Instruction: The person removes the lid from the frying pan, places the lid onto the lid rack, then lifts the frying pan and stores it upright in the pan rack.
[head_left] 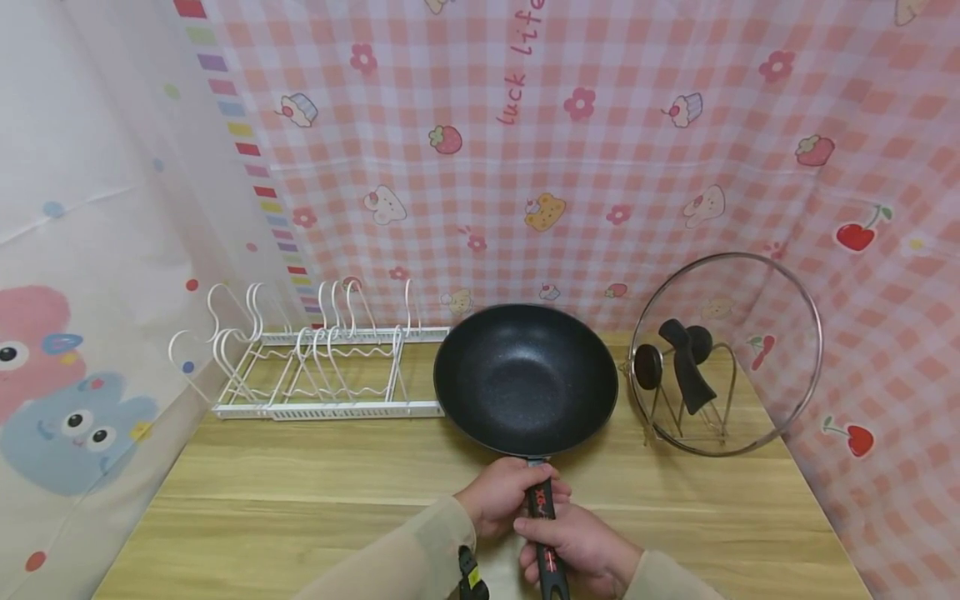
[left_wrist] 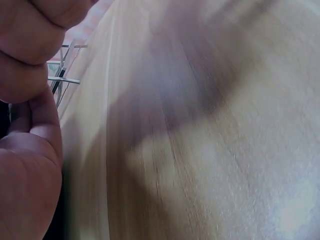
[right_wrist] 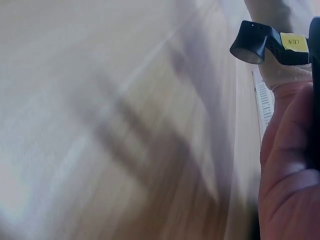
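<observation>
A black wok [head_left: 525,383] faces me in the middle of the head view, its long black handle [head_left: 542,504] pointing toward me. My left hand [head_left: 504,496] grips the handle close to the pan, thumb laid across the top. Lower down, my right hand [head_left: 577,542] holds the same handle with fingers curled under it. The left wrist view shows curled fingers [left_wrist: 35,45] at its left edge, above the wooden surface. In the right wrist view, part of my right hand [right_wrist: 295,185] appears beside the dark handle at the right edge.
A white wire rack [head_left: 352,408] with upright loops stands left of the wok. On the right, a glass lid [head_left: 813,358] with a steel rim leans upright in a small metal stand [head_left: 731,383]. Patterned curtains [head_left: 480,167] hang behind the wooden table [head_left: 315,483].
</observation>
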